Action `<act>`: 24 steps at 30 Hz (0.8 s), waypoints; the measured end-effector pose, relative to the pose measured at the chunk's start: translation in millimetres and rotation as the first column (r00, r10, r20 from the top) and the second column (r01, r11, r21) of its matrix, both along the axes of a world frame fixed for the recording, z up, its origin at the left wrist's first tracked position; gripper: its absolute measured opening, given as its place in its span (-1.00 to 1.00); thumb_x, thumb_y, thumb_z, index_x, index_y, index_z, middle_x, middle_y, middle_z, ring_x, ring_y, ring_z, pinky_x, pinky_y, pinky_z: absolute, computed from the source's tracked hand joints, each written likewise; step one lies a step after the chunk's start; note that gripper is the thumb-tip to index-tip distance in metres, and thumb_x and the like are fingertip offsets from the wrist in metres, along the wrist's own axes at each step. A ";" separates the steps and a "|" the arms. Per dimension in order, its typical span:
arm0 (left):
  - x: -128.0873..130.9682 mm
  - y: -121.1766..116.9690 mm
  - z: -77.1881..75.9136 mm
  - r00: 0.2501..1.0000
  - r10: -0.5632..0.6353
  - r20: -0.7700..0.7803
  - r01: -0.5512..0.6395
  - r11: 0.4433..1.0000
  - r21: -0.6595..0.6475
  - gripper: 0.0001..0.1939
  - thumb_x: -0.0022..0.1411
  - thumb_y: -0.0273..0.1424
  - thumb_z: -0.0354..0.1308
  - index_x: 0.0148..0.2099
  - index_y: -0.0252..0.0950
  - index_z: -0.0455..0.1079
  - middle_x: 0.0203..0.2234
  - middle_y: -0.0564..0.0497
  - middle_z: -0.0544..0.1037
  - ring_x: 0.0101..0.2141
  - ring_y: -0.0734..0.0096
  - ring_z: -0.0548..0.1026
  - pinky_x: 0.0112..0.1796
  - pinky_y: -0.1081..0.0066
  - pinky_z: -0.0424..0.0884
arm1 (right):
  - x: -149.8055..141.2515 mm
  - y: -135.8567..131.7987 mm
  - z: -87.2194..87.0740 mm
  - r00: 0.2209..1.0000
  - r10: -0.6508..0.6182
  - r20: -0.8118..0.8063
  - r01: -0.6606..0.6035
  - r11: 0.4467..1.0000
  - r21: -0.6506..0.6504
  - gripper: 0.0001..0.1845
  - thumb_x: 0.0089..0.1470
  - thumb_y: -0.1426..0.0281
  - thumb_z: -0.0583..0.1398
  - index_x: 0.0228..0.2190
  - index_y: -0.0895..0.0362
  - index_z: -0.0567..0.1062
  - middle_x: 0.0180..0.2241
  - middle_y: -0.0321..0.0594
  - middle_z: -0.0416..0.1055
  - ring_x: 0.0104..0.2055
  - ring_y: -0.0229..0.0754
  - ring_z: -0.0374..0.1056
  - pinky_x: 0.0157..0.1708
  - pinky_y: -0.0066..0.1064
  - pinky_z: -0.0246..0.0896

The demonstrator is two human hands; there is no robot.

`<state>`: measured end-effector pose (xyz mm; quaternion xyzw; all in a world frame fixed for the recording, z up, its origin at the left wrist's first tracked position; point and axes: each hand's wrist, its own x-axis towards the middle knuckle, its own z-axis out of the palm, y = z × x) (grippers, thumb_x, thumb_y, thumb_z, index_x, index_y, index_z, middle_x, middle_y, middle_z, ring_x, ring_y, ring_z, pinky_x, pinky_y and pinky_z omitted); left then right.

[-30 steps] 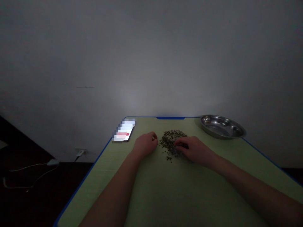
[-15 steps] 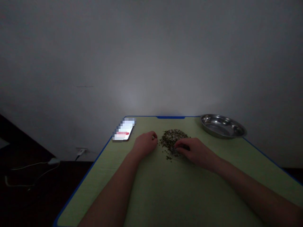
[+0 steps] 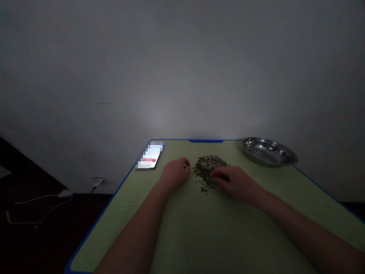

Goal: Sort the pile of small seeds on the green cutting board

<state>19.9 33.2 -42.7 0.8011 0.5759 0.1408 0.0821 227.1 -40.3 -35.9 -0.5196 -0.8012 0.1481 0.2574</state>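
Note:
Small dark grains, like seeds or dried beans (image 3: 210, 161), are spread in a loose heap on the green table top (image 3: 199, 232). My right hand (image 3: 234, 182) is at the heap's right side, thumb and forefinger drawn together in a pinch low over the grains. What lies between those fingertips is too small to make out. To the left of the heap, my left hand (image 3: 175, 173) rests on the table with its fingers curled in. A pale spot shows by its fingertips, and I cannot tell what it is.
A shiny metal bowl (image 3: 269, 153) stands at the table's back right corner. At the back left lies a phone (image 3: 151, 156) with a lit screen. A wall rises behind the table. Cables and a white plug (image 3: 65, 194) are low on the left.
Both hands keep nearly the same place and pose. The view has shifted very slightly; the heap, bowl and phone look unchanged.

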 end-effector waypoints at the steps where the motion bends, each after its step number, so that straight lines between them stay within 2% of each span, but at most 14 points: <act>1: 0.0 0.0 0.0 1.000 0.001 -0.002 -0.001 1.000 0.000 -0.72 0.11 -0.34 -0.07 -0.20 -0.17 0.43 -0.34 -0.02 0.57 -0.33 0.27 0.49 -0.31 0.36 0.34 | 0.7 -0.3 0.3 1.000 0.002 0.004 -0.002 1.000 -0.003 -0.84 0.03 0.46 0.13 -0.37 0.08 0.52 -0.39 -0.28 0.51 -0.37 -0.21 0.37 -0.34 -0.40 0.17; 24: 0.9 -2.5 4.3 1.000 -0.004 -0.007 0.004 1.000 -0.018 -0.72 0.13 -0.34 -0.07 -0.19 -0.19 0.43 -0.32 -0.05 0.56 -0.31 0.26 0.49 -0.29 0.35 0.34 | -8.7 -2.5 -1.9 0.998 -0.063 0.002 0.063 0.998 0.029 -0.83 0.05 0.45 0.14 -0.33 0.09 0.53 -0.34 -0.24 0.53 -0.32 -0.17 0.40 -0.29 -0.35 0.21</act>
